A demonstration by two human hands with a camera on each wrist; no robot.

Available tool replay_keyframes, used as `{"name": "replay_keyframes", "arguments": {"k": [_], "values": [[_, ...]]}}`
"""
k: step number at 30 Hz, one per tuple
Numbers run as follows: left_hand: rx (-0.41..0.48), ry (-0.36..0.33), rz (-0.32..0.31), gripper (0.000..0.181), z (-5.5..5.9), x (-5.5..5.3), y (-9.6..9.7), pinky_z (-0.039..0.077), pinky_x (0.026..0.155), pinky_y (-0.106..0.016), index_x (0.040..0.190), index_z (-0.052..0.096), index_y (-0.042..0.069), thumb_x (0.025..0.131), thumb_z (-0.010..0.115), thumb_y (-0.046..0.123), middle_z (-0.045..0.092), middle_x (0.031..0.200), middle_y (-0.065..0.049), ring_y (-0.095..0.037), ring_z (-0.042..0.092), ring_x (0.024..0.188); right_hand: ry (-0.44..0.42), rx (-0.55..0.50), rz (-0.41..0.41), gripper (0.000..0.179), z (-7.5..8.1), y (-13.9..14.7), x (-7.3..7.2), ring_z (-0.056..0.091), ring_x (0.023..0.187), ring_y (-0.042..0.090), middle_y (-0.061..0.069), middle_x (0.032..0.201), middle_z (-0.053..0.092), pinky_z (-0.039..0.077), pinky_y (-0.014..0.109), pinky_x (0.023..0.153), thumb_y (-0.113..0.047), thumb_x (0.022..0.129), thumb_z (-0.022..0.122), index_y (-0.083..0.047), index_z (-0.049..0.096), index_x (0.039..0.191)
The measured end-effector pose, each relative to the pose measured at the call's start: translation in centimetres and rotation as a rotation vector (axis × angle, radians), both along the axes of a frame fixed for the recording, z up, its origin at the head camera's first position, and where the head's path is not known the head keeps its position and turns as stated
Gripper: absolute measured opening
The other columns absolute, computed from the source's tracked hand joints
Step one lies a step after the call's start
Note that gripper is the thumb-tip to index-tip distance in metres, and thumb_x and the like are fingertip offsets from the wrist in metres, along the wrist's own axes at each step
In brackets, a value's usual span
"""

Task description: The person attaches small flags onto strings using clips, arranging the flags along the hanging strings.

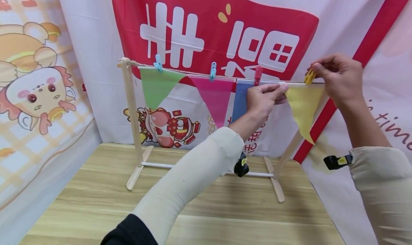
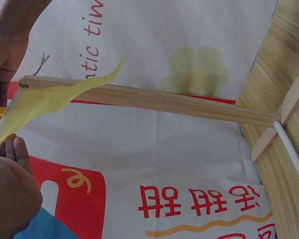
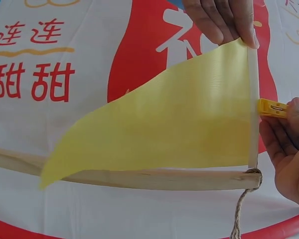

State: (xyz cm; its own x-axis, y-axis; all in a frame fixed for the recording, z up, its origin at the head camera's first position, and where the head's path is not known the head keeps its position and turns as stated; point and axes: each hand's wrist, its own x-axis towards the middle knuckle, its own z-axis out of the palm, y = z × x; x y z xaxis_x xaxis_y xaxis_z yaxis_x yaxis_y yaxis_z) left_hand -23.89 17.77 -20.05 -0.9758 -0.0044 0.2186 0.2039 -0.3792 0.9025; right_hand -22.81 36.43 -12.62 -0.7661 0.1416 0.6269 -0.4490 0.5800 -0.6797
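A yellow pennant (image 1: pixel 304 100) hangs by its white top edge at the right end of a cord strung between two wooden posts. My left hand (image 1: pixel 265 100) pinches that top edge at its left corner. With thumb and fingers my right hand (image 1: pixel 342 78) grips a yellow clothespin (image 1: pixel 309 76), whose tip sits at the pennant's top edge. In the right wrist view the yellow clothespin (image 3: pixel 273 108) meets the white band near its middle. To the left hang a blue pennant (image 1: pixel 240 98), partly hidden by my left hand, a pink pennant (image 1: pixel 217 96) and a green pennant (image 1: pixel 159 86).
Blue clothespins (image 1: pixel 213 72) and a red clothespin (image 1: pixel 258 75) stand along the cord. The left post (image 1: pixel 132 109) and right post (image 1: pixel 289 148) rise from flat wooden feet, joined by a white rod (image 1: pixel 161 165), on a wood-grain table (image 1: pixel 87 202). A printed cloth (image 1: pixel 334 19) hangs behind.
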Motion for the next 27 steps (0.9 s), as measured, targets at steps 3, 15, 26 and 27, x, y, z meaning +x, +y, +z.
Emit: {"name": "replay_keyframes", "arguments": {"k": [3, 15, 26, 27], "values": [[0.008, -0.004, 0.0, 0.027, 0.03, -0.07, -0.1, 0.072, 0.084, -0.034, 0.123, 0.088, 0.01, 0.098, 0.089, 0.02, 0.089, 0.109, -0.001, -0.018, 0.088, 0.092, -0.018, 0.025, -0.017, 0.03, -0.11, -0.04, -0.24, 0.077, 0.101, -0.005, -0.024, 0.106, 0.078, 0.058, 0.009, 0.101, -0.031, 0.108, 0.074, -0.012, 0.082, 0.13], [0.026, -0.035, 0.009, 0.025, 0.28, -0.26, -0.19, 0.072, 0.082, -0.033, 0.121, 0.088, 0.009, 0.097, 0.089, 0.018, 0.089, 0.107, -0.002, -0.019, 0.088, 0.091, -0.063, 0.116, -0.065, 0.03, -0.76, -0.05, -0.8, 0.073, 0.101, -0.007, -0.029, 0.106, 0.074, 0.057, 0.008, 0.098, -0.033, 0.111, 0.07, -0.015, 0.082, 0.132], [0.015, -0.02, 0.002, 0.025, 0.36, -0.46, -0.05, 0.071, 0.081, -0.032, 0.122, 0.088, 0.008, 0.097, 0.089, 0.016, 0.089, 0.108, -0.003, -0.019, 0.088, 0.091, -0.095, 0.179, -0.002, 0.038, -0.86, 0.72, -0.63, 0.073, 0.102, -0.008, -0.027, 0.111, 0.074, 0.054, 0.002, 0.094, -0.034, 0.113, 0.066, -0.013, 0.077, 0.144], [0.014, -0.018, 0.002, 0.025, 0.33, -0.5, -0.04, 0.072, 0.082, -0.033, 0.122, 0.088, 0.008, 0.098, 0.088, 0.015, 0.089, 0.108, -0.003, -0.02, 0.088, 0.091, -0.099, 0.184, -0.002, 0.039, -0.87, 0.81, -0.6, 0.072, 0.102, -0.008, -0.027, 0.112, 0.074, 0.054, 0.002, 0.094, -0.035, 0.114, 0.065, -0.013, 0.076, 0.145]]}}
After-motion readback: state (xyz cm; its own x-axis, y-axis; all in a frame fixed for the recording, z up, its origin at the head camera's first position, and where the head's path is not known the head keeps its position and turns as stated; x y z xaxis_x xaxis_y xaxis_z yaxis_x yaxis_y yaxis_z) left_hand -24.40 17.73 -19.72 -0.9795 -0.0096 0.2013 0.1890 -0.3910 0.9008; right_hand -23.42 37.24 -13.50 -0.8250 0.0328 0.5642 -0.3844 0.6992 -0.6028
